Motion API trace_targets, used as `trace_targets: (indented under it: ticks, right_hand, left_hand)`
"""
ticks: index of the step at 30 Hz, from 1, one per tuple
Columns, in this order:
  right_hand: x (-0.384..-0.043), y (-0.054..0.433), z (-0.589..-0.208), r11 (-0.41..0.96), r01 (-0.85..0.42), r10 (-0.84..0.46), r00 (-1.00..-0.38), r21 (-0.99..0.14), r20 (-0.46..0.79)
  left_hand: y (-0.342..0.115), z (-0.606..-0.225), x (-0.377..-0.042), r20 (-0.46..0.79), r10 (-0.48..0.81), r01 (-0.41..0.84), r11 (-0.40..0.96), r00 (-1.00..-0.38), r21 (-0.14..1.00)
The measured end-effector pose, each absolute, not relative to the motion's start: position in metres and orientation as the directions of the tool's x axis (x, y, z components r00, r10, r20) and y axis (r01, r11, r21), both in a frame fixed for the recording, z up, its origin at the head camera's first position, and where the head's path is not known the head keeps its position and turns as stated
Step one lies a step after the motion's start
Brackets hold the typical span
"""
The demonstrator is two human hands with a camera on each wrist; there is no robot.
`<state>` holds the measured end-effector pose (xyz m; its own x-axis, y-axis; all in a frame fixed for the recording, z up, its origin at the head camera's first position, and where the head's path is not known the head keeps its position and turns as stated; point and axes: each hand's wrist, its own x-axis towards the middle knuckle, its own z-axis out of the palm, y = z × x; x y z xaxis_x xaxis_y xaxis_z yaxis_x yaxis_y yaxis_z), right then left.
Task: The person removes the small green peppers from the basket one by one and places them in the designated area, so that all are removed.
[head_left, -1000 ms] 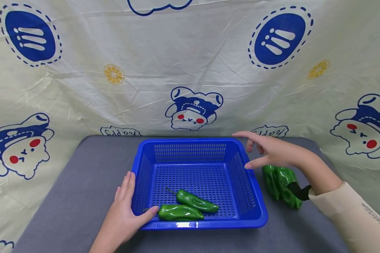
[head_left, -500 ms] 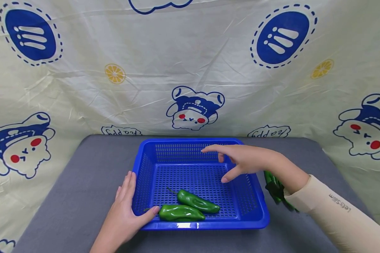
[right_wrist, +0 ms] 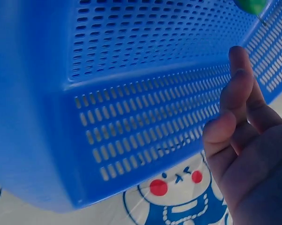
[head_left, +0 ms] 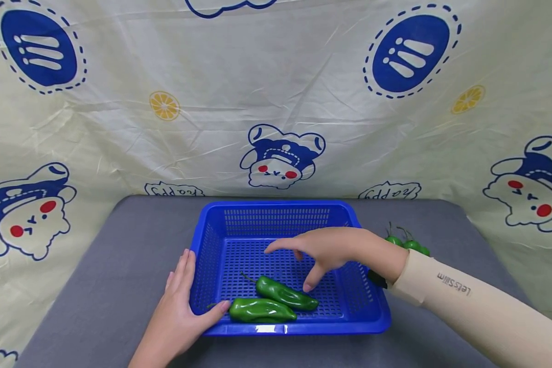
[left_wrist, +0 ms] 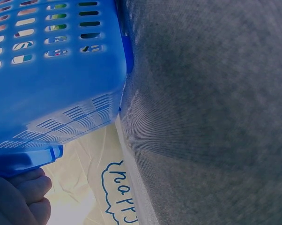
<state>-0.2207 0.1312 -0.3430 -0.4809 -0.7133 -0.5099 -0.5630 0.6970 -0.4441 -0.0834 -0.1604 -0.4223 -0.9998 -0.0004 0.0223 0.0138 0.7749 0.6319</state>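
Two long green peppers lie in the front part of a blue plastic basket [head_left: 276, 328]. One pepper [head_left: 263, 311] is along the front wall; the other pepper [head_left: 287, 295] lies slantwise just behind it. My left hand [head_left: 181, 312] holds the basket's front left corner, fingers along the outside and thumb over the rim beside the front pepper's stem. In the left wrist view, its knuckles [left_wrist: 31, 192] are at the rim. My right hand [head_left: 328, 250] hangs over the basket with thumb and forefinger spread, above the slanted pepper. Nothing is between its fingers [right_wrist: 241, 89].
More green peppers [head_left: 411, 245] with thin stems lie on the grey tabletop [head_left: 129, 266] right of the basket, partly hidden by my right forearm and sleeve [head_left: 478, 301]. A printed cloth [head_left: 202, 138] hangs behind the table.
My right hand has moved left and toward me, from the basket's right rim to over the peppers inside. The left hand, the basket and its two peppers have stayed in place.
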Motion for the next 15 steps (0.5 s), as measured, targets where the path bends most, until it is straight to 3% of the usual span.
trace_targets:
  ticks: [7, 15]
  right_hand:
    - [-0.216, 0.114, -0.350, 0.685, -0.601, -0.710, -0.426, -0.411, -0.561]
    - [-0.210, 0.098, -0.365, 0.666, -0.697, -0.681, -0.421, -0.267, -0.598]
  left_hand:
    - [-0.160, -0.424, -0.083, 0.038, 0.010, 0.032, 0.774, -0.999, 0.632]
    - [-0.162, -0.422, -0.083, 0.035, 0.015, 0.034, 0.777, -0.999, 0.629]
